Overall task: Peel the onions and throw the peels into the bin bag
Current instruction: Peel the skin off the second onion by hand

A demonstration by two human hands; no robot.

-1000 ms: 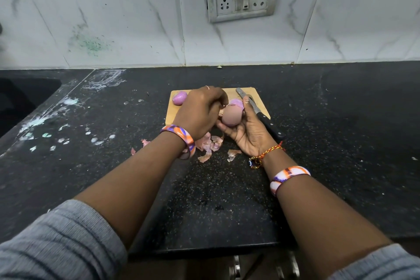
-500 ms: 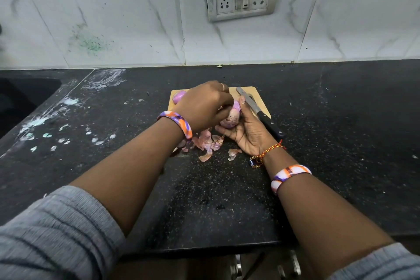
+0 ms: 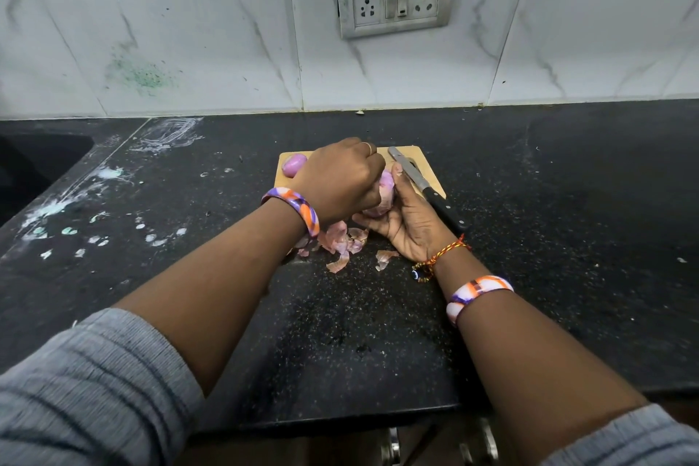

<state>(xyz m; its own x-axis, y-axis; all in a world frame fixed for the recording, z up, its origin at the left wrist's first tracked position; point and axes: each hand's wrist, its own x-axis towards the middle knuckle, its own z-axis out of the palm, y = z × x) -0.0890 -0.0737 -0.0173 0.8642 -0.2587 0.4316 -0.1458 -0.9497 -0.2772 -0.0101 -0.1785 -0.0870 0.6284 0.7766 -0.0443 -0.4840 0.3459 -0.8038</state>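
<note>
At the middle of the black surface (image 3: pixel 567 238), both hands met over a partly peeled onion (image 3: pixel 386 193) just above the near edge of a small wooden cutting board (image 3: pixel 427 166). Right hand (image 3: pixel 410 223): palm up, fingers curled under and around the onion, cradling it. Left hand (image 3: pixel 340 182): knuckles up, fingers curled down onto the onion's left side; whether they pinched a strip of skin could not be told. A second, peeled onion (image 3: pixel 294 165) lay on the board's far left corner. A knife (image 3: pixel 425 187) lay diagonally along the board's right side, its black handle overhanging onto the surface. Loose pink peels (image 3: pixel 342 242) lay on the surface beneath the left wrist, near the right hand's heel.
</note>
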